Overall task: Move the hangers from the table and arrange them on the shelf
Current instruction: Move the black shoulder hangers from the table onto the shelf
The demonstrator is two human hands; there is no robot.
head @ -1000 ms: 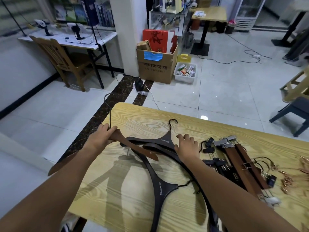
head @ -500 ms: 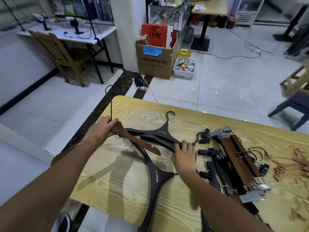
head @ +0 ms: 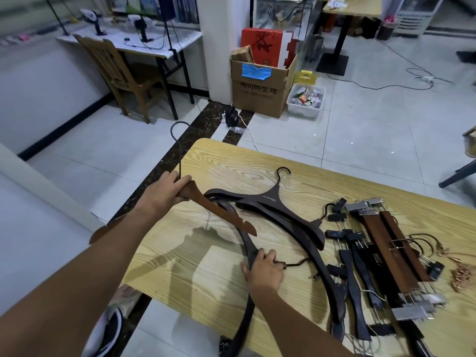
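- Step in hand: hangers are being gathered from the wood-grain table (head: 231, 163). None has been carried to the shelf yet, so the task is judged to be at an early stage.
- A brown wooden coat hanger (head: 219, 212) is held above the table's left end by the left hand (head: 164, 195). The fingers are curled tight round its neck, and the wire hook stands up past the knuckles.
- A dark coat hanger (head: 249, 247) is gripped at its middle, by the base of its hook, by the right hand (head: 265, 270), with the fingers folded over it. Whether it has been lifted clear of the table cannot be told.
- Next move, as judged: the dark hanger must be drawn out from under the brown one's arm without dragging the neighbouring dark hangers (head: 270, 200).
- On the table are left those dark hangers and a heap of clip hangers (head: 386, 251).
- Hidden or unclear:
  - The shelf is not in view.
  - One arm of the brown hanger is covered by the left forearm.
  - The gripped hanger's near arm overhangs the table edge.
  - The overlapping clip hangers cannot be counted.
  - The small rose-gold pieces (head: 461, 271) at the right edge cannot be identified.
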